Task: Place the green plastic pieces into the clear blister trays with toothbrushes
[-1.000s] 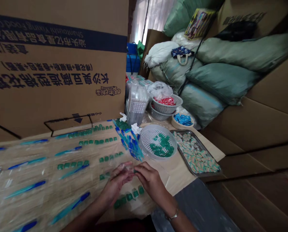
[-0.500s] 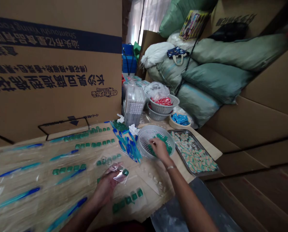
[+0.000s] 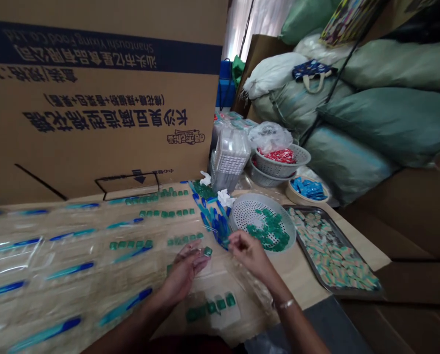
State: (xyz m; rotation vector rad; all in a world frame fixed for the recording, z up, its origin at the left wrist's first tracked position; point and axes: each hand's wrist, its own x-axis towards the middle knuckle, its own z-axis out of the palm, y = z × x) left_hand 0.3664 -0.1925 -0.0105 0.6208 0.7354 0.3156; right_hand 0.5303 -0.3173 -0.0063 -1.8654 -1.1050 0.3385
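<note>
My left hand (image 3: 185, 273) is closed around a small clear plastic tray, with one glossy green candy cube (image 3: 207, 251) showing at its fingertips. My right hand (image 3: 251, 255) is pinched at the near edge of the grey perforated basket (image 3: 238, 211); whatever sits in its fingertips is too small to make out. Inside the basket lie loose green pieces (image 3: 269, 231). Below my hands a clear strip of green cubes (image 3: 210, 307) rests on the table. More clear plastic trays (image 3: 254, 290) lie under my right wrist.
Rows of blue pens (image 3: 70, 270) and green cubes (image 3: 131, 244) cover the left side. A metal tray of pastel pieces (image 3: 334, 250) stands at right. Behind are stacked clear boxes (image 3: 231, 152), a bowl of blue packets (image 3: 308, 188) and a large carton (image 3: 94, 147).
My right hand has come out of the basket and moved toward my left hand, its fingers pinched. My left hand keeps hold of the clear tray. The view has swung left.
</note>
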